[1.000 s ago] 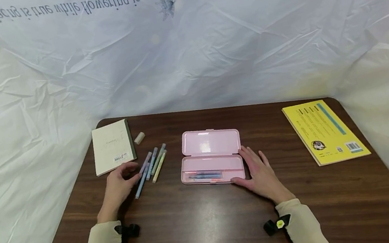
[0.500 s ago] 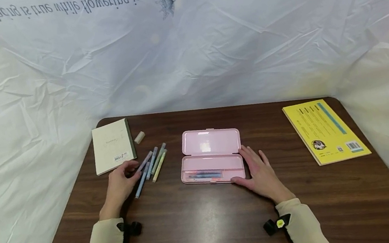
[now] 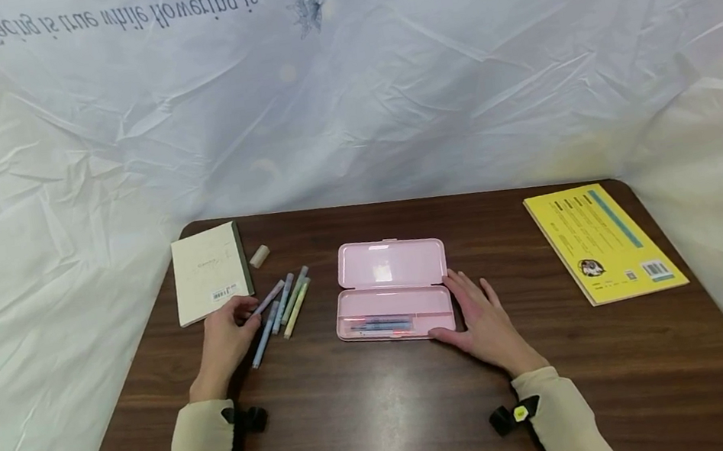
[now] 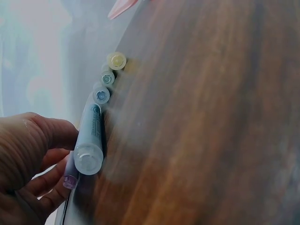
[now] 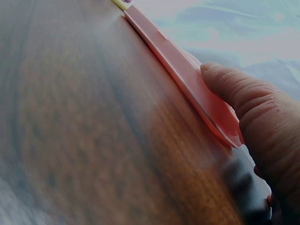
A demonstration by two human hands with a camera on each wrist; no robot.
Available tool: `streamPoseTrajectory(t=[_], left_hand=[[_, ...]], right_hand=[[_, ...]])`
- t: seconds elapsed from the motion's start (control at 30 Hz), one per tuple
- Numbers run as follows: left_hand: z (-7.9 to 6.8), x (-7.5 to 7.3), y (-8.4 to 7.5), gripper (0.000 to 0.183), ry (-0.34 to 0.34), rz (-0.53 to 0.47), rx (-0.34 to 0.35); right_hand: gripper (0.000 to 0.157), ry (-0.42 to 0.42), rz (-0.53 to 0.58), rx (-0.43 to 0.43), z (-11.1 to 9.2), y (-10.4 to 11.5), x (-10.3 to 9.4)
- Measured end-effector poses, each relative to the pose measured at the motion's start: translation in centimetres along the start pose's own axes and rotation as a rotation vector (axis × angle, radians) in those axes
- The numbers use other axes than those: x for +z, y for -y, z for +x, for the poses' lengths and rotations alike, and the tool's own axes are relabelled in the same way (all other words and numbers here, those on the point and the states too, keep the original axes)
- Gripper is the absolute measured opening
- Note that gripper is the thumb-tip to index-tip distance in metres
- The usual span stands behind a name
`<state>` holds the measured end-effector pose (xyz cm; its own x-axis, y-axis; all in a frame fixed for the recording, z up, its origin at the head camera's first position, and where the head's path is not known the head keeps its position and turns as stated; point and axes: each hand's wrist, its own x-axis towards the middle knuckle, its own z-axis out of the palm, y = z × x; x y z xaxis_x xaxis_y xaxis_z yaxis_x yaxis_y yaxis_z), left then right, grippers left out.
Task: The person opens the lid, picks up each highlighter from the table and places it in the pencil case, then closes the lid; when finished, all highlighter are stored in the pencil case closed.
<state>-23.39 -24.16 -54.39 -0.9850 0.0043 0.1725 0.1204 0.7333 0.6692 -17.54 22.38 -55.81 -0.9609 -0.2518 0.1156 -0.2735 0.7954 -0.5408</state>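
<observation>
- Pink case [image 3: 393,302] lies lid-back on the table [image 3: 389,422] in the head view, with slim pens [image 3: 383,326] inside. Looks partway along to me: some pens in, five loose outside, namely purple pen [image 3: 269,298], near blue pen [image 3: 264,342], far blue pen [image 3: 284,303], green pen [image 3: 295,296] and yellow pen [image 3: 297,308].
- Same view: left hand [image 3: 222,345] is curled, thumb and fingertips seemingly pinching the purple pen's near end. Right hand [image 3: 482,320] has fingers spread and touches the case's right side, not gripping afaict.
- Left wrist view: the purple pen sits right at the curled fingers, just beside the near blue pen. Thumb tip's partly hidden, so can't judge how tight that pinch is. Other three loose pens line up past it.
- Right wrist view: straight thumb against the case's near wall. Other fingers are mostly out of sight.
</observation>
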Motion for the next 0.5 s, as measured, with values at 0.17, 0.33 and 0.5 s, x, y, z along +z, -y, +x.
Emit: streamPoseTrajectory(t=[0.17, 0.33, 0.5], left_hand=[[0.2, -0.1, -0.5, 0.022, -0.049, 0.005, 0.021], [0.6, -0.1, -1.3, 0.022, -0.092, -0.005, 0.054], [0.8, 0.0, -2.8, 0.022, -0.08, -0.049, 0.106]], right_hand=[[0.103, -0.002, -0.001, 0.003, 0.1, 0.0, -0.1], [0.103, -0.001, -0.004, 0.002, 0.0, 0.0, -0.1], [0.102, -0.001, 0.004, 0.004, -0.1, 0.1, 0.0]])
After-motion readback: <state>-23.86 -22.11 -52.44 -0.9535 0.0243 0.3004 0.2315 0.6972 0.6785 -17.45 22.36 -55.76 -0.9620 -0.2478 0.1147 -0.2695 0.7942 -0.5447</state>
